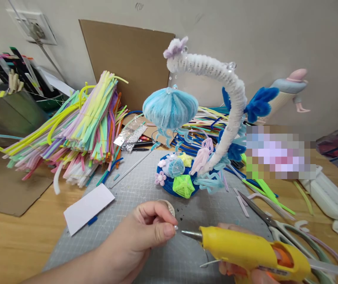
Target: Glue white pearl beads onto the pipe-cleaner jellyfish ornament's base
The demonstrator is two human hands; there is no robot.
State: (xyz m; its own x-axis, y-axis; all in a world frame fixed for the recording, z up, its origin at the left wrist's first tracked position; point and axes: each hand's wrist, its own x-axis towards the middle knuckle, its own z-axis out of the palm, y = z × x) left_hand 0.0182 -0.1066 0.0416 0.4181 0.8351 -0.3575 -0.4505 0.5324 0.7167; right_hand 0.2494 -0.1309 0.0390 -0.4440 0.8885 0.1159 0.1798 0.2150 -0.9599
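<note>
A block of pixelation (280,152) to the right of the pipe-cleaner sculpture (200,130) conceals whatever lies there, and the bottom frame edge cuts off the rear of the yellow glue gun (253,250) along with most of the right hand (234,268), of which only fingers under the gun body show. The small bead (175,227) pinched in the left hand (145,236) is too tiny to identify beyond a pale, shiny speck; a roll of tape (167,205) sits partly hidden behind that hand's fingers. The surface is a grey gridded cutting mat (133,185) on a wooden table (17,236), set against a pale wall with a cardboard sheet (121,55) leaning behind the sculpture. Left of the sculpture lies a large heap of coloured pipe cleaners (80,126); a white card (87,207) rests on the mat in front of and left of it, and scissors (275,223) lie in front of and right of it. The left hand is closed, thumb and forefinger pinching the bead, in front of the sculpture's blue base. The right hand is wrapped around the glue gun. The gun's metal nozzle (191,234) points at the bead, just beside it, a narrow gap apparent.
</note>
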